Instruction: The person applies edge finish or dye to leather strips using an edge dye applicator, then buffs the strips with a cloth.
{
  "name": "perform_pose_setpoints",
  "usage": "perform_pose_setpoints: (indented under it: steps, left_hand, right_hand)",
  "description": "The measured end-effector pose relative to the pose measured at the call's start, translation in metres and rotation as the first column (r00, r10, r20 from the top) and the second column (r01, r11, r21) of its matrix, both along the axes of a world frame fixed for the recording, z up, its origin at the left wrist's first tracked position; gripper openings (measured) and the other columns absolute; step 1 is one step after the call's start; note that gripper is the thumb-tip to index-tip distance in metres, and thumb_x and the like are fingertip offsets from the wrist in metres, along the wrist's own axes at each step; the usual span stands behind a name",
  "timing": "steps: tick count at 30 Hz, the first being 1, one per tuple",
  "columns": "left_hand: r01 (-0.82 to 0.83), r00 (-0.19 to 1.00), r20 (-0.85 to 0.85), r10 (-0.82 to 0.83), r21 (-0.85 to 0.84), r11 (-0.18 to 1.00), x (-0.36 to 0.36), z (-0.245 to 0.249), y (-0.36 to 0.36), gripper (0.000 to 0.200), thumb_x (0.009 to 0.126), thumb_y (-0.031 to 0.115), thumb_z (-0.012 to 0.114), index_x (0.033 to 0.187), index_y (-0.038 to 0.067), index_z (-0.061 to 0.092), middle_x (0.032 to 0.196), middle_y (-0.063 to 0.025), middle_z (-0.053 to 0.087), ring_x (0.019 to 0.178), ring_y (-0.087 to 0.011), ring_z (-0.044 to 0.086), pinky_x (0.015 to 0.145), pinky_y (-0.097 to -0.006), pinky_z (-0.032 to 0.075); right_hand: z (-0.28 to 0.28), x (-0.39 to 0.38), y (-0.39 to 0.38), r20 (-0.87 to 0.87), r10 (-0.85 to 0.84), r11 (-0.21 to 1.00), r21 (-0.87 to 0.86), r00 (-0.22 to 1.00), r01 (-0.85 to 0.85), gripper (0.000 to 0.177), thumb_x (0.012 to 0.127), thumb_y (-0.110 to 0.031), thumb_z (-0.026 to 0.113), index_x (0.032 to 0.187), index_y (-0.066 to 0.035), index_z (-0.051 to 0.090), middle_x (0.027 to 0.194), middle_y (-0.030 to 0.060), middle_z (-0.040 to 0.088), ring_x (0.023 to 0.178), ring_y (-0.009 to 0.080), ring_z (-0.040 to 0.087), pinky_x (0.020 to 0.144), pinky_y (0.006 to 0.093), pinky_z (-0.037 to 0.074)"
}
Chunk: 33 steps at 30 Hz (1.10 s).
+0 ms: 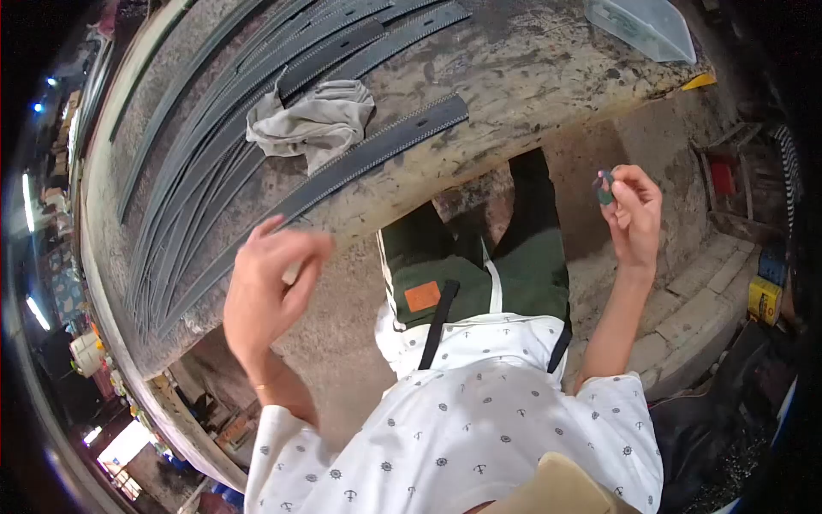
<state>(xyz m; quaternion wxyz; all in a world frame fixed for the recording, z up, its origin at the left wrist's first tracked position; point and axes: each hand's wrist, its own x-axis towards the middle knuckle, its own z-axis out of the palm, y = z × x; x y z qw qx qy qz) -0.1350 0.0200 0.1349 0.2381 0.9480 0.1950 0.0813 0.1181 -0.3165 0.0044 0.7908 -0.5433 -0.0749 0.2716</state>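
My left hand [272,295] is raised in front of the bench edge, near the lower end of a dark strap. Its fingers are loosely bent and partly blurred, and nothing shows in them. Out to the right, my right hand [635,210] pinches a small dark green, rounded piece [605,187] with a pinkish spot; its kind is too small to make out. A dark strap with stitched edges and a slot [377,154] lies along the front of the bench. Beside it is a crumpled grey cloth [312,120], partly on more straps.
Several long dark straps [184,193] lie fanned over the left of the stained workbench [531,64]. A clear plastic container [642,30] stands at its far right corner. At right are a wooden stool-like frame [728,184] and a yellow box [764,300].
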Motion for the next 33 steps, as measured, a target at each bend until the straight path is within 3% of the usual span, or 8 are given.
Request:
perform_pose_setpoints:
  steps: [3,7,11,22,24,27,29,33]
  left_hand:
    - [-0.18,0.916,0.398,0.058,0.277,0.944,0.057,-0.03,0.018,0.026,0.086,0.023,0.074,0.097,0.0,0.071,0.109,-0.0148,0.07,0.096,-0.0349,0.065,0.086,-0.0406,0.051]
    - [-0.036,0.998,0.057,0.019,0.317,0.948,0.091,-0.079,0.057,0.026,0.083,0.012,0.075,0.105,-0.001,0.071,0.102,-0.0124,0.071,0.083,-0.0318,0.069,0.078,-0.0386,0.055]
    - [0.068,0.866,0.478,-0.146,0.178,0.982,0.121,-0.062,-0.016,0.021,0.083,0.007,0.073,0.103,0.0,0.073,0.101,-0.0135,0.069,0.083,-0.0315,0.067,0.076,-0.0399,0.054]
    - [0.389,0.814,0.326,-0.482,0.31,0.867,0.139,-0.118,-0.024,0.023,0.081,0.008,0.076,0.103,0.004,0.073,0.107,-0.0094,0.065,0.101,-0.0295,0.059,0.085,-0.0407,0.049]
    - [0.455,0.786,0.494,-0.371,-0.056,0.889,0.137,-0.112,-0.012,0.022,0.078,0.003,0.073,0.1,0.003,0.072,0.097,-0.0091,0.066,0.089,-0.0263,0.063,0.077,-0.0367,0.051]
    - [-0.162,0.788,0.551,0.276,-0.246,0.956,0.121,-0.102,-0.003,0.014,0.085,0.002,0.067,0.099,0.003,0.072,0.094,-0.0044,0.07,0.078,-0.0143,0.065,0.073,-0.0296,0.053]
    - [-0.137,0.668,0.557,0.494,-0.56,0.817,0.123,-0.093,-0.003,0.018,0.083,0.0,0.066,0.101,-0.002,0.068,0.099,-0.0057,0.07,0.082,-0.0099,0.063,0.074,-0.0267,0.053]
    - [0.304,0.834,0.458,-0.308,0.084,0.949,0.14,-0.1,-0.019,0.027,0.087,0.003,0.066,0.112,0.008,0.072,0.112,-0.0103,0.069,0.096,-0.0286,0.069,0.081,-0.0367,0.056]
  right_hand:
    - [-0.001,-0.008,0.005,-0.018,0.028,1.0,0.006,0.999,-0.027,0.011,0.091,-0.003,0.069,0.102,-0.001,0.067,0.087,0.0064,0.069,0.06,0.0056,0.055,0.05,0.0207,0.041]
    - [0.01,-0.013,0.016,0.085,0.022,0.997,-0.071,0.996,-0.016,0.012,0.091,-0.004,0.07,0.102,0.0,0.068,0.087,0.0066,0.069,0.059,0.0056,0.054,0.05,0.0215,0.041]
    - [-0.002,-0.004,0.022,0.038,-0.01,1.0,-0.011,0.999,0.011,0.012,0.09,-0.004,0.07,0.102,0.0,0.069,0.087,0.0074,0.07,0.06,0.006,0.055,0.05,0.0217,0.041]
    - [-0.008,0.009,0.031,0.036,-0.066,0.995,-0.074,0.997,0.068,0.013,0.092,-0.006,0.07,0.104,-0.001,0.068,0.09,0.0068,0.071,0.064,0.0069,0.058,0.052,0.0216,0.045]
    - [-0.011,0.01,0.031,0.033,-0.109,0.991,-0.072,0.994,0.111,0.015,0.093,-0.006,0.07,0.106,0.0,0.069,0.093,0.0073,0.071,0.069,0.0084,0.061,0.054,0.0225,0.048]
    - [-0.009,0.009,0.027,0.043,-0.153,0.983,-0.097,0.987,0.157,0.018,0.094,-0.007,0.069,0.111,0.001,0.069,0.097,0.0084,0.07,0.073,0.0101,0.064,0.056,0.0232,0.05]
    - [-0.009,0.01,0.027,0.06,-0.166,0.975,-0.139,0.984,0.173,0.02,0.095,-0.007,0.069,0.113,0.002,0.069,0.098,0.009,0.07,0.074,0.0109,0.065,0.058,0.0233,0.051]
    - [-0.006,0.015,0.038,0.117,-0.162,0.961,-0.208,0.98,0.184,0.024,0.095,-0.008,0.069,0.115,0.004,0.068,0.1,0.0104,0.071,0.077,0.0122,0.067,0.064,0.0236,0.055]
